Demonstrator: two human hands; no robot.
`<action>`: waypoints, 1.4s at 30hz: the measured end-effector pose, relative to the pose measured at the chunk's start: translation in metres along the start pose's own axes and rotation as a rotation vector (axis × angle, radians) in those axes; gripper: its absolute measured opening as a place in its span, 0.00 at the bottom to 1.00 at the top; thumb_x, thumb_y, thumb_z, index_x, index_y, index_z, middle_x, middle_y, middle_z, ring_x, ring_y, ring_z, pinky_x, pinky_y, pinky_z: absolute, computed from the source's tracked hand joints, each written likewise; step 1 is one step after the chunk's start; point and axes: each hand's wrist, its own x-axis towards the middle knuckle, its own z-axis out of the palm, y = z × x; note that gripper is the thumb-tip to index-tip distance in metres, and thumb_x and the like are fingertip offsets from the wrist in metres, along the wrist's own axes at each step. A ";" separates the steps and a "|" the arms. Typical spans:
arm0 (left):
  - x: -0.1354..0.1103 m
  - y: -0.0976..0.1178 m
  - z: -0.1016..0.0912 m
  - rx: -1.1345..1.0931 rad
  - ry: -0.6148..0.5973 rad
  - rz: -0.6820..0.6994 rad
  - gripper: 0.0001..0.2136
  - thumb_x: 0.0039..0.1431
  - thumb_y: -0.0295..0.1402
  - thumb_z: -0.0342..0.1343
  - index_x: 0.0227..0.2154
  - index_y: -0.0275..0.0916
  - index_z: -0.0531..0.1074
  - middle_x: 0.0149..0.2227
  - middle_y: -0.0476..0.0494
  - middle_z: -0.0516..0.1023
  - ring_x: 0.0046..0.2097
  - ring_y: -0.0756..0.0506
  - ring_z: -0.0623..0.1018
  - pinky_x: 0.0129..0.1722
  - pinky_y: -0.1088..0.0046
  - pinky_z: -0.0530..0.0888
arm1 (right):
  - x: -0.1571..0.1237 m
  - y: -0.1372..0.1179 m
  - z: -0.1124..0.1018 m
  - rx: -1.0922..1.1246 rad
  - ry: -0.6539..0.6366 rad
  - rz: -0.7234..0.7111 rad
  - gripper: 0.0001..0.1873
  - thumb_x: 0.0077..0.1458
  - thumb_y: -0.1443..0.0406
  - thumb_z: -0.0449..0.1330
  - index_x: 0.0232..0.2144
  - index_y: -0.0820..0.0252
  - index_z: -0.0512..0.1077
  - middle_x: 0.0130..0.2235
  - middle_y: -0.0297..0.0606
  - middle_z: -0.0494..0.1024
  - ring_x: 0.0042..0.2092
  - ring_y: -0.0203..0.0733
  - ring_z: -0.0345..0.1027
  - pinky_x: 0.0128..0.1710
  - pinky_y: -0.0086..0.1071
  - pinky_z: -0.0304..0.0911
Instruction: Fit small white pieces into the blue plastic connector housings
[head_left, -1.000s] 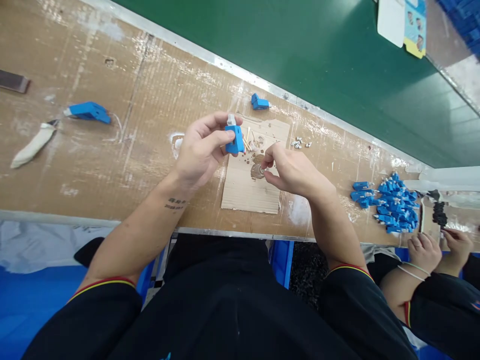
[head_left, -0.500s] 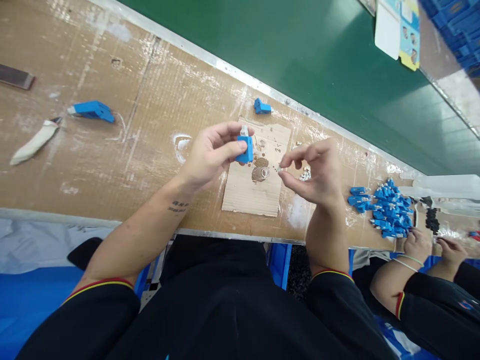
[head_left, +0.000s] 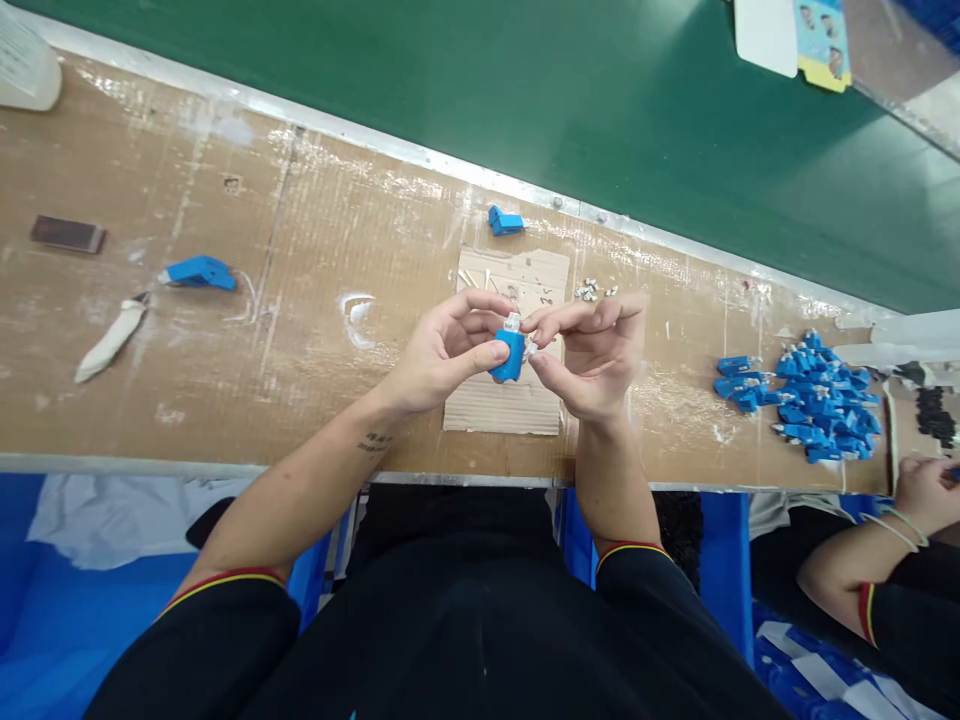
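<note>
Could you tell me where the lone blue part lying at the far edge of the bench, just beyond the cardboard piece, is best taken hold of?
I would pinch the lone blue part from above, across its two long flat sides at the blocky left end. It lies flat on the bench with open surface around it, and its right end looks thinner, so probably gives less to hold.

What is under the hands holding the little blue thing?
A cardboard piece lies on the bench under the left hand, right hand and blue part. Its middle is covered.
</note>
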 end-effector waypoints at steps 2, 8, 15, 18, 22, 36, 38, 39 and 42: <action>-0.001 0.000 0.000 0.012 -0.006 -0.008 0.20 0.58 0.42 0.75 0.46 0.40 0.74 0.37 0.44 0.84 0.34 0.48 0.83 0.29 0.77 0.79 | -0.002 0.000 0.000 -0.004 -0.024 0.029 0.29 0.63 0.46 0.65 0.41 0.45 0.47 0.33 0.26 0.75 0.40 0.48 0.81 0.46 0.54 0.79; -0.002 -0.001 -0.001 0.039 -0.006 -0.017 0.20 0.57 0.43 0.75 0.46 0.41 0.75 0.38 0.44 0.84 0.35 0.47 0.84 0.30 0.76 0.80 | -0.003 0.000 0.001 -0.027 -0.008 -0.002 0.28 0.64 0.47 0.65 0.41 0.45 0.48 0.34 0.27 0.75 0.37 0.46 0.79 0.42 0.52 0.80; -0.003 -0.001 -0.001 0.061 -0.012 -0.010 0.19 0.58 0.43 0.74 0.46 0.41 0.75 0.37 0.44 0.84 0.36 0.47 0.84 0.32 0.75 0.82 | -0.004 0.001 0.000 -0.019 -0.032 -0.031 0.25 0.65 0.52 0.64 0.42 0.45 0.49 0.35 0.27 0.76 0.38 0.44 0.79 0.43 0.52 0.80; -0.002 -0.001 -0.001 0.072 -0.005 -0.012 0.19 0.58 0.43 0.74 0.46 0.40 0.75 0.37 0.44 0.84 0.35 0.47 0.84 0.32 0.75 0.81 | -0.004 0.001 -0.001 -0.012 -0.039 -0.030 0.25 0.65 0.53 0.65 0.42 0.45 0.49 0.35 0.26 0.76 0.38 0.44 0.79 0.44 0.52 0.81; -0.001 0.000 -0.001 0.105 0.008 -0.003 0.20 0.58 0.44 0.75 0.45 0.39 0.75 0.37 0.43 0.84 0.35 0.47 0.84 0.31 0.75 0.81 | -0.004 -0.001 -0.004 -0.035 -0.061 0.007 0.26 0.63 0.55 0.67 0.41 0.45 0.50 0.36 0.27 0.78 0.39 0.44 0.81 0.44 0.51 0.82; -0.004 -0.006 -0.001 0.224 0.063 0.163 0.16 0.60 0.41 0.74 0.41 0.36 0.77 0.36 0.43 0.84 0.34 0.48 0.84 0.30 0.77 0.82 | -0.003 -0.012 -0.007 -0.074 0.026 -0.172 0.17 0.59 0.70 0.73 0.35 0.51 0.67 0.34 0.27 0.87 0.40 0.41 0.88 0.41 0.33 0.87; -0.004 -0.006 -0.001 0.235 0.073 0.160 0.17 0.59 0.42 0.74 0.41 0.36 0.77 0.36 0.43 0.84 0.34 0.48 0.84 0.30 0.77 0.82 | -0.003 -0.012 -0.007 -0.095 0.027 -0.176 0.17 0.58 0.70 0.73 0.34 0.51 0.67 0.34 0.27 0.87 0.40 0.42 0.88 0.40 0.32 0.87; -0.004 -0.006 0.000 0.238 0.077 0.164 0.17 0.59 0.43 0.74 0.40 0.36 0.77 0.36 0.43 0.84 0.34 0.48 0.84 0.30 0.77 0.82 | -0.002 -0.013 -0.007 -0.098 0.026 -0.178 0.17 0.58 0.71 0.73 0.33 0.52 0.67 0.34 0.27 0.87 0.40 0.41 0.88 0.40 0.32 0.87; -0.005 -0.004 0.002 0.245 0.083 0.175 0.17 0.59 0.42 0.74 0.40 0.36 0.77 0.36 0.43 0.84 0.34 0.48 0.84 0.30 0.77 0.82 | -0.002 -0.014 -0.008 -0.093 0.017 -0.181 0.17 0.57 0.71 0.73 0.32 0.52 0.67 0.34 0.26 0.87 0.39 0.41 0.88 0.39 0.32 0.86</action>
